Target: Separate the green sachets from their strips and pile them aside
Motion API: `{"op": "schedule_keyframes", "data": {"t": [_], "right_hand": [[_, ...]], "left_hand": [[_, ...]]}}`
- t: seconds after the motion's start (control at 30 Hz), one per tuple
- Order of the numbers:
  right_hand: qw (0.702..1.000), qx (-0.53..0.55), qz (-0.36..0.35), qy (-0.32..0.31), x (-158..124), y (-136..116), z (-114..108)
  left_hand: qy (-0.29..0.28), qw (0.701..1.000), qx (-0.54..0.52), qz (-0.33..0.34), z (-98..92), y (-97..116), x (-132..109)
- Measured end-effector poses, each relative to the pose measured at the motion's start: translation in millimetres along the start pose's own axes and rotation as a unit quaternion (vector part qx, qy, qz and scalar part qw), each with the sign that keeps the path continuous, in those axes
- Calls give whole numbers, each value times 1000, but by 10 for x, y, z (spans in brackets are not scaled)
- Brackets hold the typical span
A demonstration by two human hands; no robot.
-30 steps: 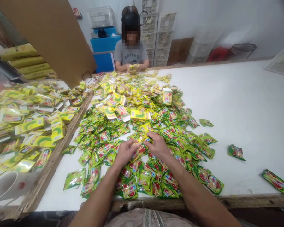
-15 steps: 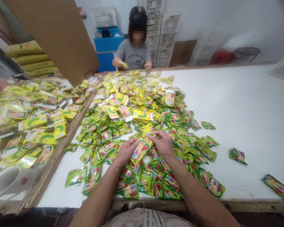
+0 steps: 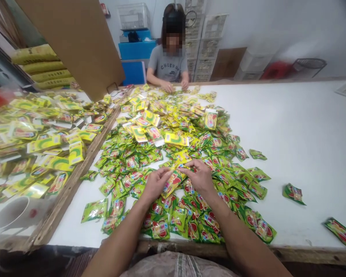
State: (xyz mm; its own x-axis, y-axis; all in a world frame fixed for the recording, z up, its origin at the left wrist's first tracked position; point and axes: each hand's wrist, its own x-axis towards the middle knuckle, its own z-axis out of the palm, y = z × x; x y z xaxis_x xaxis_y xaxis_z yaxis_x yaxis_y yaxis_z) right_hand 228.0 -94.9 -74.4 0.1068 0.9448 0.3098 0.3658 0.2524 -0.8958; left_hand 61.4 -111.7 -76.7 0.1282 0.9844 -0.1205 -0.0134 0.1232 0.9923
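Note:
My left hand [image 3: 155, 184] and my right hand [image 3: 200, 177] are closed together on one yellow and green packet [image 3: 173, 181], each pinching its upper end with thumb and fingers. The packet hangs tilted over a wide heap of green sachets [image 3: 190, 207] on the white table [image 3: 300, 130]. Flat yellow packets [image 3: 175, 139] lie farther back in the same heap. Both forearms reach in from the table's near edge.
A wooden-edged tray [image 3: 66, 192] at the left holds many yellow packets, with a white cup [image 3: 10, 217] at its near corner. A brown cardboard sheet [image 3: 75, 42] leans behind it. A person in a grey shirt [image 3: 168, 67] sits across the table handling packets. Loose sachets [image 3: 294, 192] lie at the right.
My hands stay together on the packet, which now hangs lower between them. The person opposite has lowered both hands to the table.

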Motion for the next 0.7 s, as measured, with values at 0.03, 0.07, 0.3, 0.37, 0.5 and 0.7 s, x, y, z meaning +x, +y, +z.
{"op": "schedule_keyframes", "data": {"t": [0.03, 0.07, 0.3, 0.37, 0.5, 0.7], "right_hand": [[999, 35, 39, -8, -4, -2, 14], [995, 70, 75, -19, -7, -4, 23], [996, 38, 29, -75, 3, -45, -43], [997, 22, 7, -67, -1, -38, -53], [991, 15, 4, -136, -18, -9, -49], [951, 34, 13, -308, -67, -105, -23]], "left_hand": [[-20, 1000, -13, -5, 18, 9, -4], [-42, 998, -38, -16, 33, 23, -11], [-71, 994, -65, -51, -14, 89, -35], [-78, 996, -27, -40, -39, 67, -34], [-70, 996, -9, -50, -48, 25, -37], [-90, 990, -72, -77, -51, 29, -14]]}}
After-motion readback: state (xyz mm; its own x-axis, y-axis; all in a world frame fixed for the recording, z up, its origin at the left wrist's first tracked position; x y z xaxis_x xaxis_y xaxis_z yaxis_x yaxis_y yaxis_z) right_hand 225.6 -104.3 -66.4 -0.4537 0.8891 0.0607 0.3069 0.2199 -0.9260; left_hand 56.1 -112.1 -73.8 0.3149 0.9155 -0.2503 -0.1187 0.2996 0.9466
